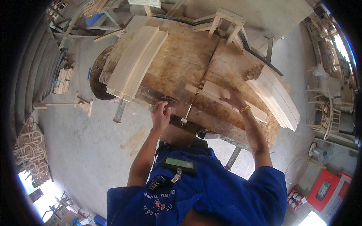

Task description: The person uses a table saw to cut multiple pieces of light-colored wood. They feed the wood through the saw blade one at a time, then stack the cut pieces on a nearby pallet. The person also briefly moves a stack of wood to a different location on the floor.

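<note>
the right hand (pixel 235 99) lies at one end of the short pale board (pixel 215 90), on the surface (pixel 181 56), its grip impossible to tell, while the left hand (pixel 161 116) curls loosely, nothing visible in it, so one-sided pressure could skew the board against the long strip (pixel 257 112) alongside.

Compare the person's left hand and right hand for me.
The right hand is at the right end of a short pale wooden block; the left hand has no visible object in its grasp.
The right hand reaches farther in over the worktable, while the left hand is by its near edge.
A gold-coloured bracelet circles the right hand's wrist; the left hand's wrist shows none.
Both hands are gloveless.
</note>
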The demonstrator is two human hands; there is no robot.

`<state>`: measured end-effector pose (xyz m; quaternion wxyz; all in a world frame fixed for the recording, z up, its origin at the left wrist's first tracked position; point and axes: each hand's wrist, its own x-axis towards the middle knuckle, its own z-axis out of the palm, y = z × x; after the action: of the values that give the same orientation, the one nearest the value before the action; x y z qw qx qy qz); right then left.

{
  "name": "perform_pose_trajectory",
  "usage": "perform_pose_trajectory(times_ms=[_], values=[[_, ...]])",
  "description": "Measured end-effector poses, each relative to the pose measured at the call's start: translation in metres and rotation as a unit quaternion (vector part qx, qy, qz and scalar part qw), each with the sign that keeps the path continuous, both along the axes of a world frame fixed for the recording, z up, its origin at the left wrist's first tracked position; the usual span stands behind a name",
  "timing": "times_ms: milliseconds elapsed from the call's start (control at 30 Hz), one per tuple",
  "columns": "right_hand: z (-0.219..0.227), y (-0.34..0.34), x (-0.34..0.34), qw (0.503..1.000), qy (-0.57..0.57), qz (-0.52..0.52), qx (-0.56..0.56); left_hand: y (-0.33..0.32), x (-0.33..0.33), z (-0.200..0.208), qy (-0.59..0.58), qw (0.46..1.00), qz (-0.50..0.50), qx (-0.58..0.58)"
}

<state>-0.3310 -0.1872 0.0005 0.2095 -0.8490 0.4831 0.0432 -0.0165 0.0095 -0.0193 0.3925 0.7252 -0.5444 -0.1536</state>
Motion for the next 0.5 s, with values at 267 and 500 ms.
perform_pose_trajectory(times_ms=[267,500], values=[[0.0011,0.0007,0.0008,1.000,-0.005,-0.016,0.015,-0.0006,0.0011,0.0002,-0.016,1.000,-0.004,-0.022],[-0.0049,0.0028,0.0001,1.000,-0.028,0.002,-0.012,-0.0018,-0.0003,-0.0024,-0.015,1.000,0.001,-0.027]])
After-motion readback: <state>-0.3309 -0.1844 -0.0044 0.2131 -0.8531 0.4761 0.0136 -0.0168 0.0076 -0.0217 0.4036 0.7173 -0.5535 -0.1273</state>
